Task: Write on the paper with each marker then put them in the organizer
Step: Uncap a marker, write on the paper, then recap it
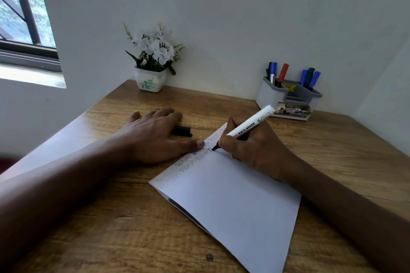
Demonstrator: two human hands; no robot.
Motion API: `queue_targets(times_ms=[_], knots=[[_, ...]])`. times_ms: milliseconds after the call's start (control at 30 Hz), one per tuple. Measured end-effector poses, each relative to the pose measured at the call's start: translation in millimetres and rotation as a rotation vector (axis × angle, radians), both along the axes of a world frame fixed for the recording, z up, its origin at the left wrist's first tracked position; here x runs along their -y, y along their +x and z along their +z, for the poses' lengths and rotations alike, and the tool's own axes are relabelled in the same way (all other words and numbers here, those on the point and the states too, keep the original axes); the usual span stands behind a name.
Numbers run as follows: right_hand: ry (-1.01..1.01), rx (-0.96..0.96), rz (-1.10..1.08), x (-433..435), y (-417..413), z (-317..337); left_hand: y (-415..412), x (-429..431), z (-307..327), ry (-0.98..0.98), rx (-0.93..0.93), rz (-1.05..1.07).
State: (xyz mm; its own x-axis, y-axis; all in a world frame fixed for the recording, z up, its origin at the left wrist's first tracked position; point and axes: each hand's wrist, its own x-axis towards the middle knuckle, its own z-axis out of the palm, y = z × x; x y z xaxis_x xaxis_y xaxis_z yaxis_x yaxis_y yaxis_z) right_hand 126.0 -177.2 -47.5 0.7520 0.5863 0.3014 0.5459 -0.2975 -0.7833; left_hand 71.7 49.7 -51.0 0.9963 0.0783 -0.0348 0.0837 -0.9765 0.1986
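Writing step under way: right hand [250, 146] pinching marker [248, 125], tip on paper [233, 195] at its far edge. Left hand [153, 137] spread flat, steadying. Next: probably recapping with cap [182, 130], then into organizer [286, 95].

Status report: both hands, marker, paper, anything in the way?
Right hand holds marker, tip on paper. Left hand flat, steadying the paper edge. Black cap lies on table. Organizer unobstructed.

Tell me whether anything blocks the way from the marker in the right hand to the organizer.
Nothing visible does. The white-barrelled whiteboard marker in the right hand has bare wooden desk between it and the grey plastic organizer. Its black cap lies beside the left hand.
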Motion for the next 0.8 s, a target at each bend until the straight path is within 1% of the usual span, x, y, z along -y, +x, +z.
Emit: queue_targets(times_ms=[167,333,433,600,800], knots=[[0.001,0.023,-0.01,-0.6,0.6,-1.4,0.1,-0.7,-0.9,0.002,0.006,-0.002],[0.022,-0.005,-0.05,-1.1,0.4,-1.3,0.4,-1.2,-0.2,-0.001,-0.003,-0.002],[0.015,-0.02,-0.034,-1.6,-0.4,0.0,0.3,-1.2,-0.3,-0.004,-0.003,-0.004],[0.046,-0.003,-0.085,-2.9,0.1,-2.5,0.6,-0.7,-0.5,-0.007,0.0,0.0],[0.029,-0.009,-0.079,-3.7,-1.0,-1.6,-0.5,-0.6,0.6,-0.009,0.0,-0.001]])
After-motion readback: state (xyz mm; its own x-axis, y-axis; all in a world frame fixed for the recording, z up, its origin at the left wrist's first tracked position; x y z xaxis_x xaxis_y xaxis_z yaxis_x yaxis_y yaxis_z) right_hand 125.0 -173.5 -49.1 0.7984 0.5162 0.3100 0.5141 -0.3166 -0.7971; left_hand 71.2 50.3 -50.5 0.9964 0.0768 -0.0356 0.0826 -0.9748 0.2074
